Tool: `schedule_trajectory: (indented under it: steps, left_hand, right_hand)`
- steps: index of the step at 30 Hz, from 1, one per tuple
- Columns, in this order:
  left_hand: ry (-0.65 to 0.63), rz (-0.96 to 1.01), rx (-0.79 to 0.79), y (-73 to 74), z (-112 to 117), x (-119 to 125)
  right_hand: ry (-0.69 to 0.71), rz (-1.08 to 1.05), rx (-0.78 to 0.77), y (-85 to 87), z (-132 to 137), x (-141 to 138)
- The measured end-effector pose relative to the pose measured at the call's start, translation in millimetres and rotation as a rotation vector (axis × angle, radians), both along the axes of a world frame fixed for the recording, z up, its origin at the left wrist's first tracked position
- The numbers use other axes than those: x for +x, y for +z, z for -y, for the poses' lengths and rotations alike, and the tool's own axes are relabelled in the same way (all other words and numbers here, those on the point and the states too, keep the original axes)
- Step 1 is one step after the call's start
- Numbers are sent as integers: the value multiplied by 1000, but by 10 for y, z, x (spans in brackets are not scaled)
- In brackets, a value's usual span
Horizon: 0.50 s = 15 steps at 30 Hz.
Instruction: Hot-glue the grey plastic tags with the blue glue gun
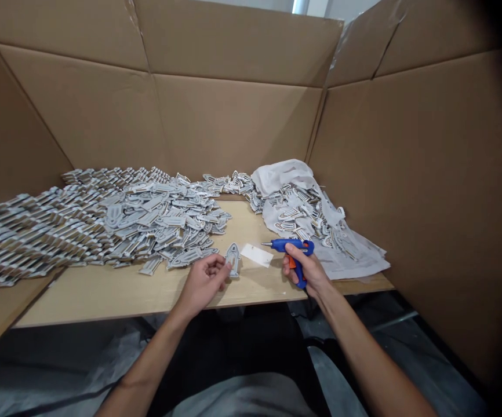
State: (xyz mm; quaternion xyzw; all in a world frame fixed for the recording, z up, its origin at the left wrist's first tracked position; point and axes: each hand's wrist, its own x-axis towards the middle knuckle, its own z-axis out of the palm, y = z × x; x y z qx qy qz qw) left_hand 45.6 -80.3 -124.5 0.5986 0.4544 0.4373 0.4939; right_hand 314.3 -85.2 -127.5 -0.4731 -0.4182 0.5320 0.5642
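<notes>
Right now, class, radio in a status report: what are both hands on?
Left hand at grey piece. Right hand gripping blue glue gun. White card between them.

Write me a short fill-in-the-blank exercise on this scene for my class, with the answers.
1. The glue gun in the right hand has a ____ trigger.
2. A white card lies to the ____ of the grey-and-white piece by the left hand.
3. The walls around the table are made of ____.

Missing words: orange; right; cardboard.
</notes>
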Motion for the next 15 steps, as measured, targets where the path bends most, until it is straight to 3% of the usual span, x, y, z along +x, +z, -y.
schedule_trajectory:
  steps: [11, 15]
  left_hand:
    - [12, -4, 2, 57, 36, 19]
    - [13, 15, 6, 38, 34, 29]
  right_hand:
    - [28, 97, 28, -27, 5, 10]
    - [112, 175, 64, -40, 36, -13]
